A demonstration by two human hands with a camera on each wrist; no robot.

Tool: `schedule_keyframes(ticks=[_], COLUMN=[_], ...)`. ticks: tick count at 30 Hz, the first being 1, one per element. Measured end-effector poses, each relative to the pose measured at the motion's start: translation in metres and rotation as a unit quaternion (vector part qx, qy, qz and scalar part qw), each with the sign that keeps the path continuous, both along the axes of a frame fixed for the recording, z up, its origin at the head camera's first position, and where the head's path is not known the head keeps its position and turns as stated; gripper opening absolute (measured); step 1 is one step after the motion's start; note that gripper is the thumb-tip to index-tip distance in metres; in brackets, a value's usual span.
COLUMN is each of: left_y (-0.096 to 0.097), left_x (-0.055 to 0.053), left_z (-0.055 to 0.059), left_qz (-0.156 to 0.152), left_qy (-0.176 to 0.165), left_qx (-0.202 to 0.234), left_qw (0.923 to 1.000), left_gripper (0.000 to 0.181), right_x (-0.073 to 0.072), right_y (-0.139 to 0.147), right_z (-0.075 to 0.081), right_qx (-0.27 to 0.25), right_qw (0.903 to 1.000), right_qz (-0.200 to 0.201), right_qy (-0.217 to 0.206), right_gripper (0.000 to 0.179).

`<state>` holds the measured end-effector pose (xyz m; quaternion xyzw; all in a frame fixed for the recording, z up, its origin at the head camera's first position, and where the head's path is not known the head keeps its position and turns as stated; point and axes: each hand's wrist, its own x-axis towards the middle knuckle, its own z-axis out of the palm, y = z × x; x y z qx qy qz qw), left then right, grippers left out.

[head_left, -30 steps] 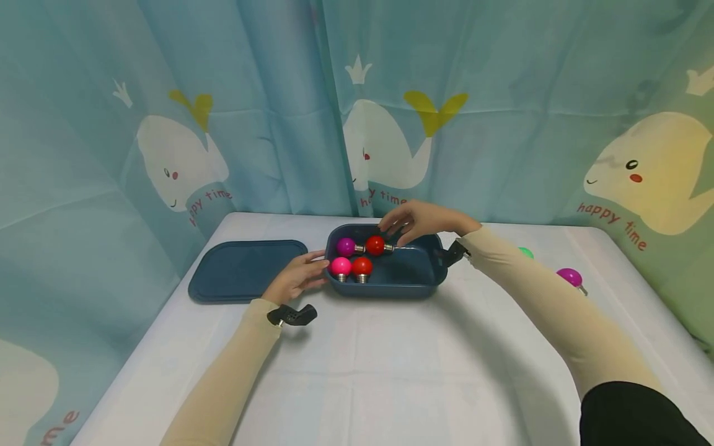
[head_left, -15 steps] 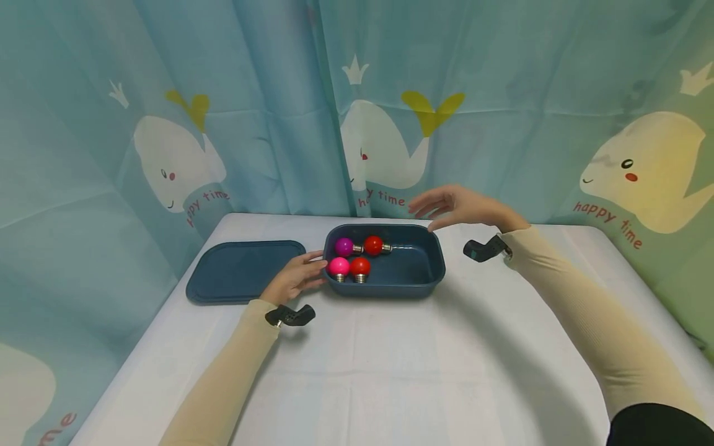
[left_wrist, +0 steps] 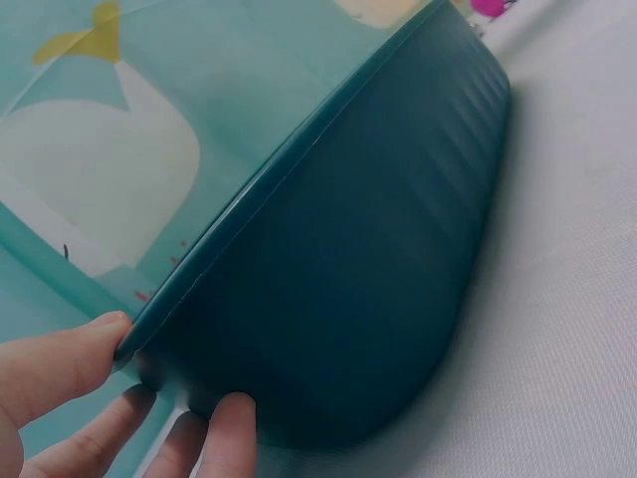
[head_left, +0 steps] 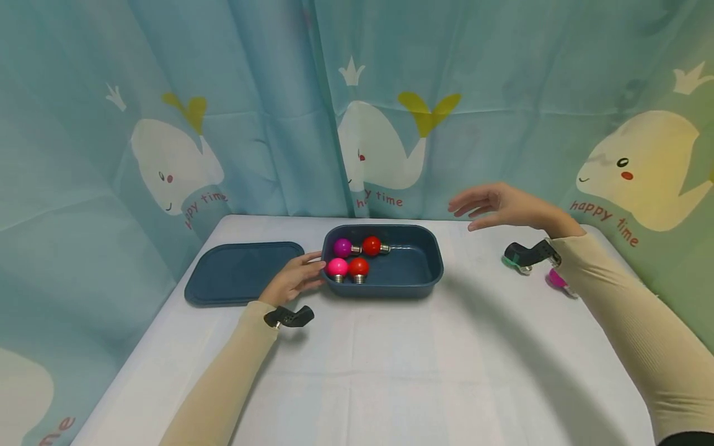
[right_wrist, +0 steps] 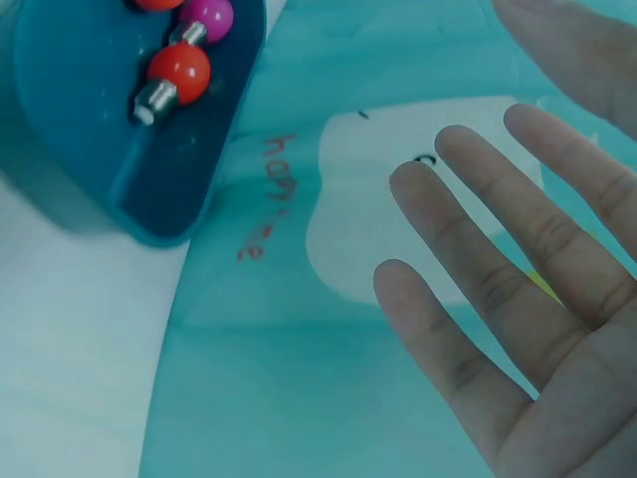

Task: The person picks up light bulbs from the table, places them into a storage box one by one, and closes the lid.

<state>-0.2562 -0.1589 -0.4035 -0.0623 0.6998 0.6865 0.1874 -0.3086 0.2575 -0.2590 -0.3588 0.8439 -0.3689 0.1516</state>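
Note:
A dark blue plastic box (head_left: pixel 413 291) stands on the table, holding several small colored light bulbs with metal screw bases in its left part. Among them are a purple bulb (head_left: pixel 343 248), a pink bulb (head_left: pixel 337 267) and two red bulbs, one at the back (head_left: pixel 371 245) and one at the front (head_left: pixel 359 267). My left hand (head_left: pixel 292 280) rests its fairly straight fingers against the box's left end, thumb at the rim in the left wrist view. Over the table's back right, my right hand (head_left: pixel 510 207) hovers in the air, fingers loosely spread and holding nothing.
A dark blue lid (head_left: pixel 240 272) lies flat left of the box. At the right are a green bulb (head_left: pixel 509 261), partly hidden by the wrist camera, and a magenta bulb (head_left: pixel 556 279) beside my sleeve. A whale-print curtain (head_left: pixel 268 124) hangs behind the white table (head_left: pixel 390 371).
My right hand has left the space over the box and moved right, past its right end. The left hand stays at the box; the bulbs inside keep their places.

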Motion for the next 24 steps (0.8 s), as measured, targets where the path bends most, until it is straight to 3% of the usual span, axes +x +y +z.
schedule_keyframes(ticks=[12,24], left_y=[0.0,0.0], left_x=[0.001,0.0], left_z=[0.001,0.0], left_qz=[0.001,0.002], left_qy=[0.0,-0.001], left_qx=[0.003,0.004], left_qw=[1.0,1.0], left_gripper=[0.057,0.058], right_x=[0.014,0.027], right_y=[0.048,0.094], right_z=[-0.001,-0.015], right_qx=[0.026,0.017], right_qw=[0.9984,0.9961], right_qz=[-0.044,-0.079], right_qy=[0.024,0.036], right_gripper=[0.048,0.046])
